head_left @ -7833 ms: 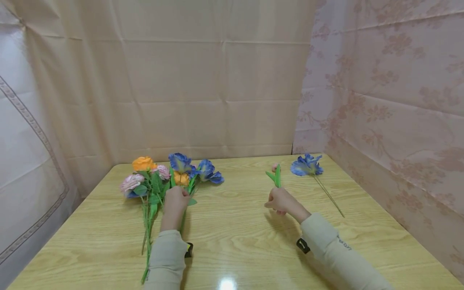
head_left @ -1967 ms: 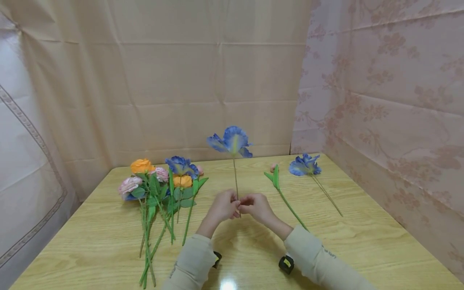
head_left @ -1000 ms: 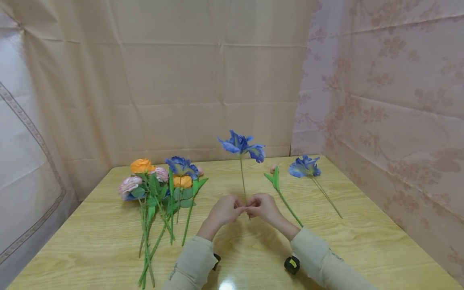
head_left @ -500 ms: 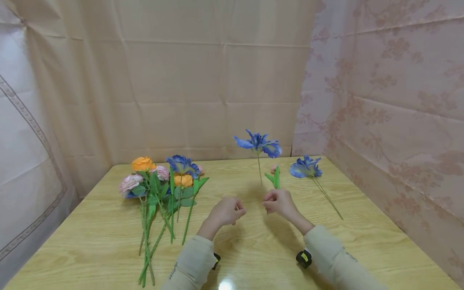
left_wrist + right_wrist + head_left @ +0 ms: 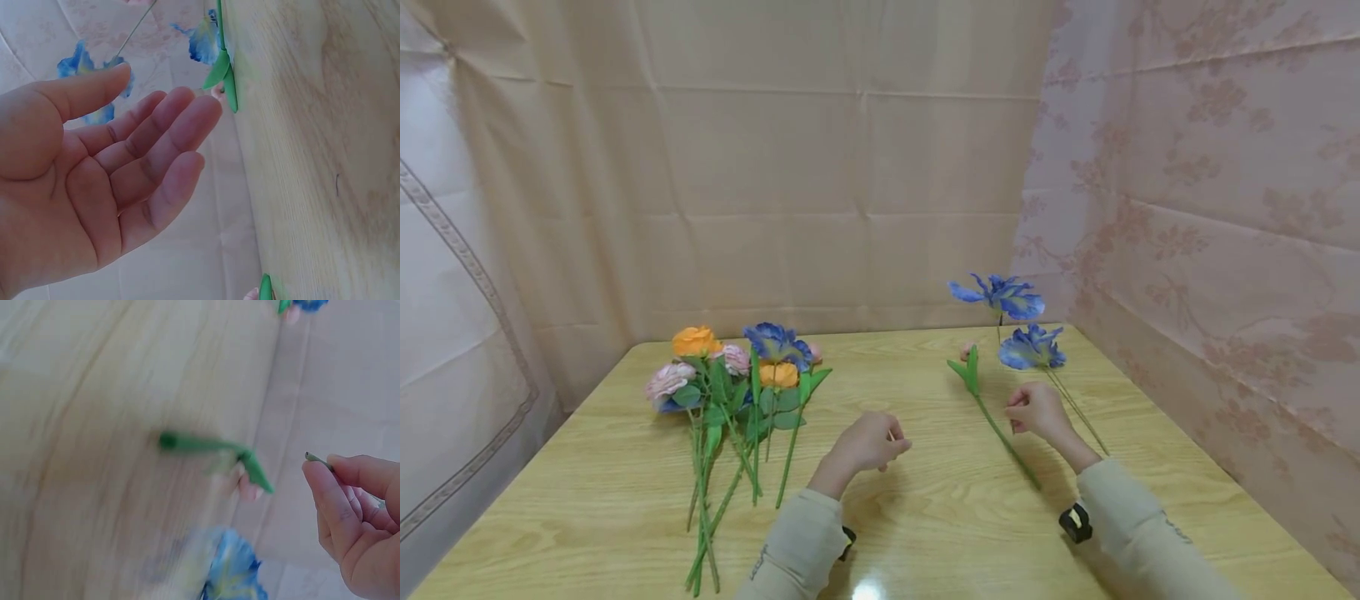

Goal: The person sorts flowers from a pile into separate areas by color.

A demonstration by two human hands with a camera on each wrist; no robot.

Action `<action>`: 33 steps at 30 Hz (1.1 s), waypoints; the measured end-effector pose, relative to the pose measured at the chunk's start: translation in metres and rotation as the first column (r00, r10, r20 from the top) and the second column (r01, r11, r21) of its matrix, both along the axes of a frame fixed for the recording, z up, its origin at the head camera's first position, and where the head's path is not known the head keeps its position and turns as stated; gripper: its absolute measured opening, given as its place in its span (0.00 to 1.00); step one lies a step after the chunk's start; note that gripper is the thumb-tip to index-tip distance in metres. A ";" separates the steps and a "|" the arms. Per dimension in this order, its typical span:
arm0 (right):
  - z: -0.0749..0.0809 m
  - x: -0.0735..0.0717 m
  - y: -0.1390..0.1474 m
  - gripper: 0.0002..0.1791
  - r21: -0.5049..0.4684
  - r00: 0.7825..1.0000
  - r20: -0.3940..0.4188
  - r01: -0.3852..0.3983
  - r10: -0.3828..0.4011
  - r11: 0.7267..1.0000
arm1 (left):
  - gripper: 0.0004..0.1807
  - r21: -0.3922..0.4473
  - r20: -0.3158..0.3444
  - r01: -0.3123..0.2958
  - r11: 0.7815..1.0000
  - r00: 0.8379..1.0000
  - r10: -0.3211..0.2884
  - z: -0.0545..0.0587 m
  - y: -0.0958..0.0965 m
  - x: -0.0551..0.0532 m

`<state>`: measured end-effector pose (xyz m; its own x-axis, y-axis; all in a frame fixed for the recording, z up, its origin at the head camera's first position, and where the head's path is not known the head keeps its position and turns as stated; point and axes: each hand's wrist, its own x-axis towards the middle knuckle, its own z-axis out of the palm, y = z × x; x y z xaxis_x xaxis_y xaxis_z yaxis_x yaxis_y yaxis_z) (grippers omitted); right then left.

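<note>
My right hand pinches a blue artificial iris low on its thin stem, holding it upright above the table. In the right wrist view the stem's cut end pokes out between thumb and forefinger. Just behind its bloom lies a second blue iris, stem slanting toward the right front. A pink tulip with green leaves lies just left of the right hand. My left hand hovers over the middle of the table; the left wrist view shows its palm bare and its fingers loosely bent.
On the left of the wooden table lies a heap of flowers: orange blooms, pink blooms and a blue iris, their green stems crossing toward the front. A beige curtain hangs behind, a floral cloth at right.
The blue iris came from the left heap and was held in both hands at the middle. My left hand let go; my right hand has carried it rightward, past the tulip.
</note>
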<state>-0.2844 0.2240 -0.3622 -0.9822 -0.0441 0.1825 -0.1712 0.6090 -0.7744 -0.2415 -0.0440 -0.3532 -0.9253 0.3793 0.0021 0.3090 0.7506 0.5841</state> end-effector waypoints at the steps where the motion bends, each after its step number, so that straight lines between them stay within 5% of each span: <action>1: 0.000 -0.001 0.004 0.03 0.010 1.000 0.005 0.006 -0.006 1.000 | 0.09 -0.001 0.003 0.003 1.000 1.000 -0.003 0.000 0.000 0.000; 15: -0.004 -0.007 0.037 0.03 0.083 0.997 0.077 0.007 -0.013 0.997 | 0.09 -0.020 0.026 0.034 0.999 0.999 -0.034 0.000 0.000 0.004; 24: -0.008 -0.011 0.052 0.21 0.156 0.994 0.101 0.020 -0.036 0.988 | 0.09 -0.022 0.006 0.086 0.996 0.996 -0.086 -0.003 -0.001 0.003; 33: -0.016 -0.015 0.066 0.11 0.254 0.993 0.073 0.066 -0.088 0.965 | 0.09 -0.027 0.018 0.108 0.994 0.994 -0.107 -0.005 0.001 0.003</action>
<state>-0.2998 0.2905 -0.3784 -0.9957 -0.0015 0.0926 -0.0574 0.7944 -0.6047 -0.2390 -0.0433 -0.3578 -0.8790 0.4762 -0.0245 0.3795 0.7298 0.5687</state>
